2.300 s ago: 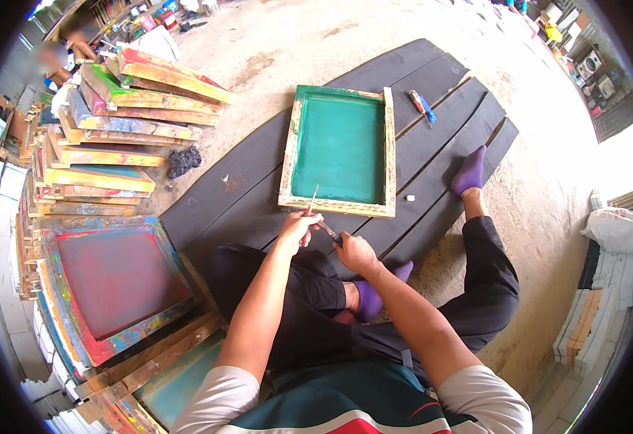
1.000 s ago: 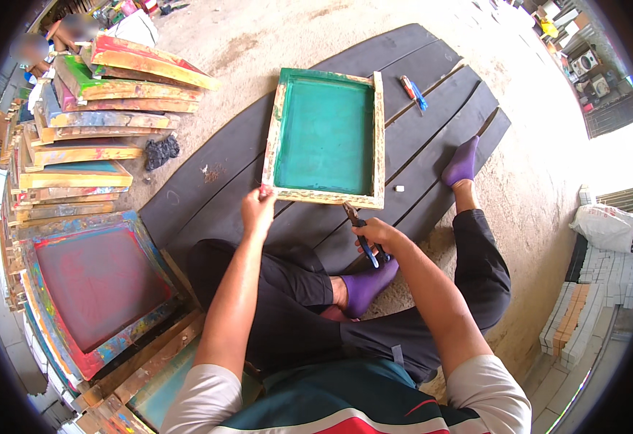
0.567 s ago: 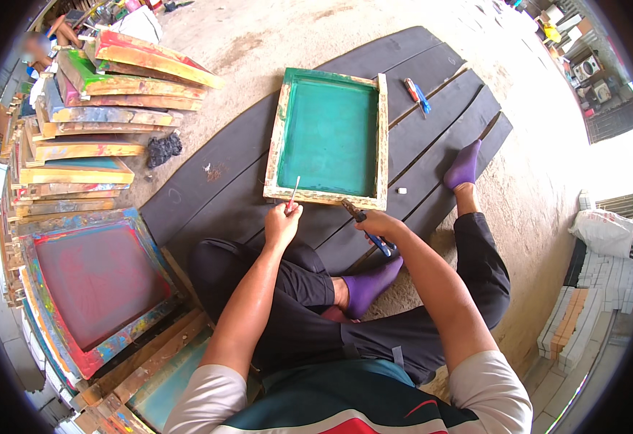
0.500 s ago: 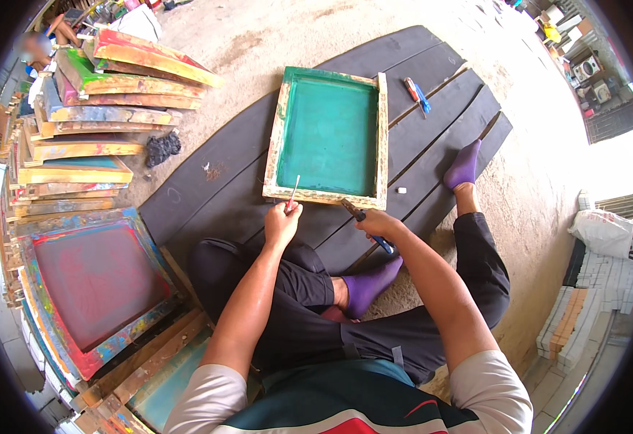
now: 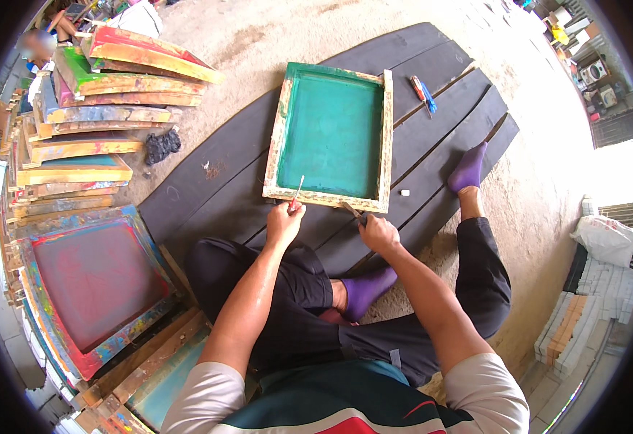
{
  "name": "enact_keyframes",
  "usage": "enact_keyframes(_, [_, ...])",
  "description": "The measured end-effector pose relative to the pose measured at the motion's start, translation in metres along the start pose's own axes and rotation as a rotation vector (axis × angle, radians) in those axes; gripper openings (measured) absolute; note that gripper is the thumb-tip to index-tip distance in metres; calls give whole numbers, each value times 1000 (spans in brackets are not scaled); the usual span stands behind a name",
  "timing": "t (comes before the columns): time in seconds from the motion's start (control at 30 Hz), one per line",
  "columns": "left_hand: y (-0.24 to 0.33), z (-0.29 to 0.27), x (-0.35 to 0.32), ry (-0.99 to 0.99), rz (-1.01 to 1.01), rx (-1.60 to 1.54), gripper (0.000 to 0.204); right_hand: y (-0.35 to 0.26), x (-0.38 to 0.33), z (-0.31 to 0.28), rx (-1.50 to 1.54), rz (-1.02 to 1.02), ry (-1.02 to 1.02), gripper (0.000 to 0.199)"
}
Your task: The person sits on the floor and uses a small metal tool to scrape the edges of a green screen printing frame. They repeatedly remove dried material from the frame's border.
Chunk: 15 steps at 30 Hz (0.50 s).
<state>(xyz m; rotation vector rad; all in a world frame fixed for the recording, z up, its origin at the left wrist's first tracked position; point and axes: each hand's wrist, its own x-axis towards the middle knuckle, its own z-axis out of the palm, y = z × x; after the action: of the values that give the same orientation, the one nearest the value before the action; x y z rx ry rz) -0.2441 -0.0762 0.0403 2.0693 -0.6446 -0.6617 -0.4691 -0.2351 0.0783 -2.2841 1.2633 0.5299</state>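
Left grip [image 5: 285,224] is closed on a red-handled metal tool [image 5: 297,197], right grip [image 5: 379,233] on dark pliers [image 5: 353,212]; green-meshed wooden frame [image 5: 331,137] ahead is best steadied

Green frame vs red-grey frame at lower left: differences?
Panel: green on the green frame, grey tinged red on the red-grey frame.
Border: mostly pale wood on the green frame, daubed blue and red on the red-grey frame.
Place: green frame on the black board, red-grey frame to the board's left.
Shared: both are four-sided, panel inside border.
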Motion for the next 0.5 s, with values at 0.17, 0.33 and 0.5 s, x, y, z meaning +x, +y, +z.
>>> enact_keyframes(0.17, [-1, 0, -1, -64, -91, -66, 33, 10, 2, 17, 95, -96, 135, 41])
enact_keyframes(0.33, [19, -11, -14, -292, -279, -533, 33, -13, -14, 14, 213, -214, 23, 46])
enact_keyframes(0.5, [21, -22, -15, -368, -293, -728, 24, -62, -29, -2, 259, -300, -70, 48])
